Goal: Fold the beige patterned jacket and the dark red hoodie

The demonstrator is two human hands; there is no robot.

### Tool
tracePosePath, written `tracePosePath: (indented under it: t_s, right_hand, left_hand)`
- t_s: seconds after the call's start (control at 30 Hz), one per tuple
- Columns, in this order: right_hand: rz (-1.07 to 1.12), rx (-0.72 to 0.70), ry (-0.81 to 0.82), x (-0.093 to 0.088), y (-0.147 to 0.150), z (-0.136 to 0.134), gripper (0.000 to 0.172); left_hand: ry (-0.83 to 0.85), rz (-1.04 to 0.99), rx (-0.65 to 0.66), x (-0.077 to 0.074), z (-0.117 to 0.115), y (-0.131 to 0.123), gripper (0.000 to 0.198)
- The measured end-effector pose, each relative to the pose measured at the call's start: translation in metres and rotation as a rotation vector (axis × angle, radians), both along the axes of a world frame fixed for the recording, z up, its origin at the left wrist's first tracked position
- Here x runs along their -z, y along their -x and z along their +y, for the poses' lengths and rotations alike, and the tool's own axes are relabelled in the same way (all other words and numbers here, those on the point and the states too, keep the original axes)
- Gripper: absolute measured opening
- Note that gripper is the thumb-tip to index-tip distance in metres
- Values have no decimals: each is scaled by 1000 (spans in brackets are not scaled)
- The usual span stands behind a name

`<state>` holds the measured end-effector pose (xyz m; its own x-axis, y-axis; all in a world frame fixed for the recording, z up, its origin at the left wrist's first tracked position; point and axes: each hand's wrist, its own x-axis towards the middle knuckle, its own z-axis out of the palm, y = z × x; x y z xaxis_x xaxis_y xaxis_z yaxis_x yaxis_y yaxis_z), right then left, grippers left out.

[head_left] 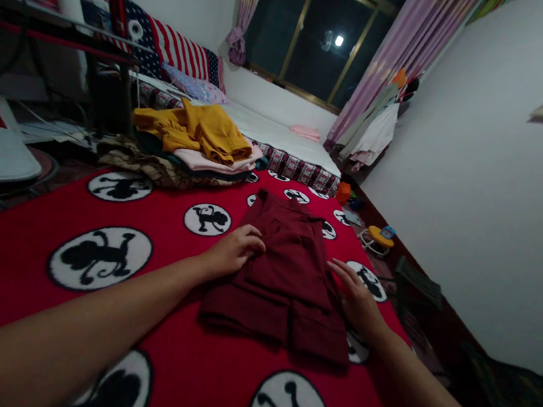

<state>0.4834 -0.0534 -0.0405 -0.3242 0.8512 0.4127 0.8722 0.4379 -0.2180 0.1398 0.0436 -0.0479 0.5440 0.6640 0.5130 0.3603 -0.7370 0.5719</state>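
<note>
Maroon shorts (287, 266) lie spread out on a red blanket (168, 364) printed with black monkeys in white ovals. Their waist end points away from me, and the wide leg hems are nearest. At the left edge of the shorts, my left hand (234, 251) has its fingers bent together on the cloth. My right hand (356, 300) rests along the opposite edge with its fingers stretched out; its thumb is hidden. A few creases run across the middle of the shorts.
Beyond the left hand sits a pile of folded clothes, with mustard-yellow clothing (205, 130) on top. A cluttered desk (64, 26) stands at left. Behind are a bed (281, 134) and a window (325, 36). A small yellow stool (378, 237) stands by the right wall.
</note>
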Motion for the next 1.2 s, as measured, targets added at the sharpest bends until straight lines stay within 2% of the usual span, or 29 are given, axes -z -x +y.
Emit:
tracePosePath:
  t_s: [0.07,0.17,0.27,0.33,0.47,0.6,0.7,0.87,0.93,1.0,1.07,1.13,1.2]
  right_hand:
    - [-106,-66,20,-5,-7,-24,57]
    - [-219,-153,47,-11,-10,-48,55]
    - [-253,-208,39,-11,-4,-51,53]
    - [-240,-243,19,-7,3,-44,52]
    - [-152,-250,-27,1,17,-24,43]
    - [-78,-212,56,-7,27,-19,32]
    - [-77,-200,179,-22,34,-36,31]
    - [-18,-237,351,-43,53,-85,38]
    - [67,-226,383,-51,58,-92,36]
    - [227,-169,393,-59,58,-80,28]
    - [456,-69,361,-69,55,-47,30]
    - [706,70,246,-75,50,1,39]
    - [885,233,175,-73,45,47,44]
  left_hand:
    - [-5,146,133,-8,0,24,41]
    - [38,367,241,-24,-7,61,53]
    - [89,499,275,-35,-19,83,60]
    - [90,530,293,-35,-25,87,63]
    - [24,480,308,-19,-26,79,50]
    - [-32,347,300,-13,-27,75,39]
    - [-18,307,320,-20,-43,83,32]
    - [110,253,371,-33,-89,107,24]
    - [165,190,370,-41,-95,111,20]
    - [253,152,358,-58,-83,105,20]
    - [372,84,301,-79,-51,88,27]
    - [420,-97,158,-97,-8,62,39]
    - [416,-320,-26,-101,34,34,49]
